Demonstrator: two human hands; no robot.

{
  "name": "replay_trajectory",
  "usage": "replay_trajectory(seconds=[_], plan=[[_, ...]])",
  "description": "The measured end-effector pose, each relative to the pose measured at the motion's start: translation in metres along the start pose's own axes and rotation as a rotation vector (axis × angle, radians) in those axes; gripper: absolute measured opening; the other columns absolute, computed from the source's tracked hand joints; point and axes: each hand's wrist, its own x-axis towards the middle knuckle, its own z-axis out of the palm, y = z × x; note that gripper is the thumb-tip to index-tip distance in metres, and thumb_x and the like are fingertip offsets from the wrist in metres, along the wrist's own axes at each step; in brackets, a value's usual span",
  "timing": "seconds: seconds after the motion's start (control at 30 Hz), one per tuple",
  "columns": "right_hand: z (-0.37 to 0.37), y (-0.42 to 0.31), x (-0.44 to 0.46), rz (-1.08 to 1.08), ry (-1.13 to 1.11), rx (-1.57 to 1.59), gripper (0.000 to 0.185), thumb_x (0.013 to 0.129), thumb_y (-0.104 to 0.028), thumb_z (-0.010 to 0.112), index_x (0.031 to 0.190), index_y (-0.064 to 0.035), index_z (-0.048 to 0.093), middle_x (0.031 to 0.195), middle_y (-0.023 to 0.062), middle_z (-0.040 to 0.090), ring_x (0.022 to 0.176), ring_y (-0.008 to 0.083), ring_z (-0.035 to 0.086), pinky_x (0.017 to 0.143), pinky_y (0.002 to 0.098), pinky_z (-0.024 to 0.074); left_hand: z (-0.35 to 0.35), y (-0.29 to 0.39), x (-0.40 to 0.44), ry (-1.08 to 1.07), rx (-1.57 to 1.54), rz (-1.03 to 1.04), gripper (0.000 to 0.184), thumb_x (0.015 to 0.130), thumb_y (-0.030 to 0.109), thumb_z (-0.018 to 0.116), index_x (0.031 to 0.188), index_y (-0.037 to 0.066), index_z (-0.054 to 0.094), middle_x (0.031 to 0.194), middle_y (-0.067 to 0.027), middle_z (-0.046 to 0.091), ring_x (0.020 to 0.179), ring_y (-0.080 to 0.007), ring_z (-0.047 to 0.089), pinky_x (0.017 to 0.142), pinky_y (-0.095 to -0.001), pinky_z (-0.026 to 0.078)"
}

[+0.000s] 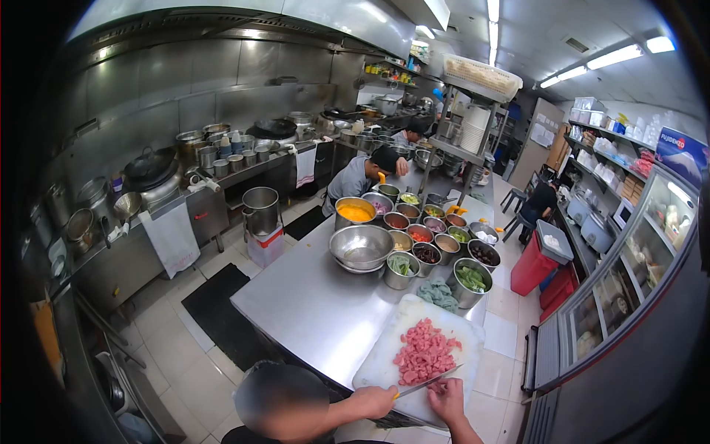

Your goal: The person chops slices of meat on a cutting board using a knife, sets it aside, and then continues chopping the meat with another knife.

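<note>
Closest to the camera, a blurred form (pixel 285 403) is filling the bottom edge, too smeared to identify. Just past it, your left hand (pixel 373 402) is wrapping around the yellow handle of the knife (pixel 430 380). Your right hand (pixel 447 400) is resting with bent fingers beside the blade, towards its tip; you are hiding its grip from the view, so I cannot tell whether those fingers are closing on anything.

As I judge it, those fingertips are running the main risk: if the blade is slipping on wet meat or turning towards you, it could be nicking them. The cutting board (pixel 384 359) is reaching the end of the counter (pixel 299 288), so a hard push could be shifting it, or tipping loose pieces off.

The diced meat (pixel 425 351) is lying in a loose heap on the board, its near side meeting the blade. From your left hand, it is sitting ahead and to the right; from your right hand, ahead and slightly left, beyond the blade.
</note>
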Motion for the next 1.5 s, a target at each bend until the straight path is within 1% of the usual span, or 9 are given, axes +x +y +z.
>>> replay_trajectory(seconds=[0.1,0.2,0.3,0.67,0.8,0.9,1.07,1.17,1.5], plan=[[0.004,0.019,-0.006,0.050,-0.017,-0.035,0.024,0.076,-0.015,0.079,0.091,-0.0026,0.064,0.083,0.0118,0.060,0.082,0.0314,0.060,0.076,0.0419,0.0528,-0.006,0.008,-0.005,0.004,-0.003,0.033,0.036,0.100,0.031,0.053,0.121,0.003,0.050,0.103,-0.0243,0.070,0.098,-0.0440,0.068,0.083,-0.0564,0.052],[0.010,0.026,-0.009,0.146,-0.123,-0.054,0.021,0.075,-0.014,0.078,0.087,-0.0040,0.063,0.080,0.0126,0.059,0.082,0.0328,0.059,0.075,0.0436,0.0508,-0.004,0.013,0.003,-0.005,0.004,0.054,0.036,0.100,0.031,0.052,0.121,0.003,0.050,0.102,-0.0244,0.070,0.097,-0.0445,0.068,0.081,-0.0567,0.052],[0.009,0.020,-0.008,0.129,-0.157,-0.083,0.018,0.075,-0.016,0.074,0.081,-0.0048,0.061,0.083,0.0164,0.060,0.083,0.0371,0.058,0.075,0.0479,0.0485,-0.003,0.013,0.004,-0.042,0.000,0.022,0.036,0.100,0.031,0.051,0.122,0.003,0.050,0.102,-0.0240,0.070,0.097,-0.0447,0.068,0.081,-0.0565,0.052],[0.009,0.013,-0.002,0.104,-0.187,-0.038,0.014,0.074,-0.015,0.075,0.080,-0.0088,0.063,0.081,0.0122,0.064,0.083,0.0344,0.060,0.076,0.0468,0.0493,-0.014,-0.021,-0.050,-0.252,0.075,-0.172,0.037,0.101,0.031,0.049,0.129,0.007,0.049,0.107,-0.0231,0.070,0.099,-0.0426,0.069,0.082,-0.0558,0.054],[0.010,0.017,-0.004,0.021,-0.192,-0.084,0.014,0.074,-0.013,0.075,0.081,-0.0088,0.063,0.082,0.0118,0.065,0.083,0.0340,0.061,0.076,0.0468,0.0493,-0.005,-0.005,-0.013,-0.174,0.003,-0.117,0.037,0.100,0.032,0.050,0.128,0.007,0.051,0.108,-0.0227,0.070,0.102,-0.0415,0.069,0.084,-0.0550,0.053],[0.007,0.011,-0.005,0.017,-0.182,-0.074,0.019,0.074,-0.019,0.078,0.082,-0.0084,0.065,0.081,0.0132,0.063,0.086,0.0352,0.060,0.079,0.0460,0.0496,0.000,-0.008,0.004,-0.130,0.004,-0.109,0.037,0.101,0.033,0.050,0.127,0.006,0.051,0.109,-0.0226,0.070,0.104,-0.0412,0.068,0.086,-0.0543,0.053],[0.011,0.007,-0.001,0.086,-0.096,-0.088,0.022,0.073,-0.017,0.077,0.086,-0.0060,0.062,0.085,0.0153,0.061,0.087,0.0361,0.058,0.079,0.0468,0.0482,-0.011,-0.009,0.000,-0.105,0.018,-0.074,0.039,0.101,0.035,0.052,0.127,0.005,0.051,0.109,-0.0235,0.070,0.104,-0.0417,0.068,0.088,-0.0540,0.052],[0.007,0.006,-0.003,0.076,-0.032,-0.094,0.022,0.073,-0.014,0.075,0.087,-0.0049,0.060,0.087,0.0157,0.060,0.087,0.0359,0.057,0.078,0.0476,0.0473,-0.008,-0.002,-0.006,-0.054,0.014,-0.049,0.040,0.101,0.038,0.053,0.126,0.008,0.051,0.101,-0.0237,0.069,0.097,-0.0439,0.068,0.082,-0.0551,0.052],[0.022,0.015,-0.022,0.146,-0.059,-0.176,0.014,0.071,-0.014,0.075,0.077,-0.0090,0.063,0.084,0.0134,0.061,0.084,0.0345,0.057,0.077,0.0468,0.0472,-0.005,-0.003,-0.019,-0.147,0.011,-0.078,0.036,0.101,0.034,0.052,0.123,0.006,0.051,0.106,-0.0239,0.069,0.102,-0.0430,0.068,0.083,-0.0549,0.053]])
